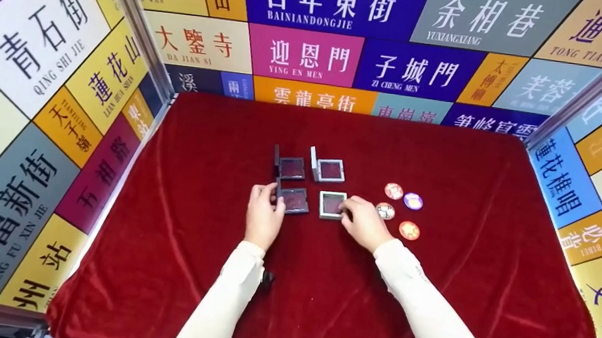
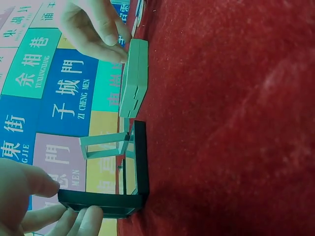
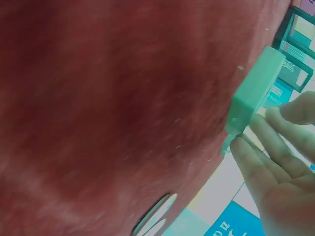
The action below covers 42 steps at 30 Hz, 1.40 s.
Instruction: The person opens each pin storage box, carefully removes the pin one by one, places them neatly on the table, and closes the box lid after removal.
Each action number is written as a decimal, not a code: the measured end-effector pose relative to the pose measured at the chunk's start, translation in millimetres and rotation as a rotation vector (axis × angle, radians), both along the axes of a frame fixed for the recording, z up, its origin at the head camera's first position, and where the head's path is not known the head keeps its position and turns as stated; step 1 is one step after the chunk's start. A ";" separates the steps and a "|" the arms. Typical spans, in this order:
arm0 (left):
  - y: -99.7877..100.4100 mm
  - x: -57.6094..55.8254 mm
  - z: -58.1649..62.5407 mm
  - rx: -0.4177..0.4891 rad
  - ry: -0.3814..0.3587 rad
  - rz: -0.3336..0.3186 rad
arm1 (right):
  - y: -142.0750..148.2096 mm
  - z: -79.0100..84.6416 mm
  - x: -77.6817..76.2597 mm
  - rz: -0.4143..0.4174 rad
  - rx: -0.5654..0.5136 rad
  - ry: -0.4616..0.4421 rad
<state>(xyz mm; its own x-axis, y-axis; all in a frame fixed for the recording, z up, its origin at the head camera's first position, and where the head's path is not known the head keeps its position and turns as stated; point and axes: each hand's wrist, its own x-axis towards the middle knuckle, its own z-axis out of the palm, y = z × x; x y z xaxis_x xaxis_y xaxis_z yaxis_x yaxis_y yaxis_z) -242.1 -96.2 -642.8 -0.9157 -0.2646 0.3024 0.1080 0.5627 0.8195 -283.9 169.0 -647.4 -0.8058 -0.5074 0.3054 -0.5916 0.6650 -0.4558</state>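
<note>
In the head view my left hand (image 1: pixel 264 216) is at the left side of the front black display case (image 1: pixel 296 200), whose framed lid (image 2: pixel 101 197) stands upright. Thumb and fingers pinch that lid from both faces in the left wrist view. My right hand (image 1: pixel 366 223) is at the right edge of the front white display case (image 1: pixel 332 205), which lies flat with its lid down. In the right wrist view its fairly straight fingers (image 3: pixel 266 142) reach the end of this white case, with the thumb above them.
Behind stand another black case (image 1: pixel 291 168) and another white case (image 1: pixel 329 170), both with lids raised. Several round badges lie right of my right hand, among them an orange one (image 1: pixel 409 230) and a purple-rimmed one (image 1: pixel 413 201). Red velvet (image 1: pixel 316 297) covers the table; sign-printed panels surround it.
</note>
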 end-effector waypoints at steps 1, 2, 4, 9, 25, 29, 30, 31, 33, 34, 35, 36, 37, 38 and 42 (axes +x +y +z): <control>0.2 0.0 0.3 -0.007 0.004 -0.004 | -1.4 0.9 0.6 -0.014 0.009 -0.003; 0.4 0.0 0.6 -0.012 0.010 -0.010 | -2.9 1.6 1.4 -0.027 0.014 -0.006; 0.8 -0.8 0.8 -0.020 0.025 -0.026 | -5.7 3.0 3.2 -0.054 0.014 -0.010; 5.0 -5.6 0.1 -0.054 0.064 -0.091 | -12.3 5.3 6.3 -0.113 -0.010 -0.017; 39.9 -26.8 -20.6 -0.453 -0.030 -0.225 | -13.4 7.0 3.6 -0.112 -0.035 -0.026; 41.9 -27.8 -20.9 -0.494 -0.023 -0.227 | -13.0 8.5 3.6 -0.116 -0.039 -0.031; 41.8 -28.1 -20.0 -0.500 -0.023 -0.227 | -13.3 9.1 2.9 -0.115 -0.037 -0.033; 41.9 -28.4 -18.8 -0.504 -0.027 -0.230 | -13.4 10.0 2.1 -0.116 -0.034 -0.037; 42.0 -28.8 -16.0 -0.511 -0.048 -0.238 | -13.5 12.6 0.1 -0.115 -0.021 -0.049; 42.1 -28.7 -14.2 -0.511 -0.065 -0.244 | -13.5 14.1 -1.2 -0.113 -0.009 -0.057; 42.3 -28.7 -12.6 -0.512 -0.084 -0.249 | -13.6 16.1 -2.7 -0.111 0.007 -0.065; 42.5 -28.7 -11.1 -0.514 -0.104 -0.252 | -14.0 18.3 -4.4 -0.114 0.022 -0.075; 42.9 -28.8 -10.0 -0.517 -0.124 -0.255 | -14.7 20.8 -6.3 -0.118 0.041 -0.080; 43.4 -28.7 -9.0 -0.525 -0.142 -0.255 | -15.6 23.6 -8.6 -0.120 0.060 -0.084; 48.5 -27.5 -11.0 -0.607 -0.144 -0.258 | -23.1 38.0 -20.2 -0.119 0.109 -0.035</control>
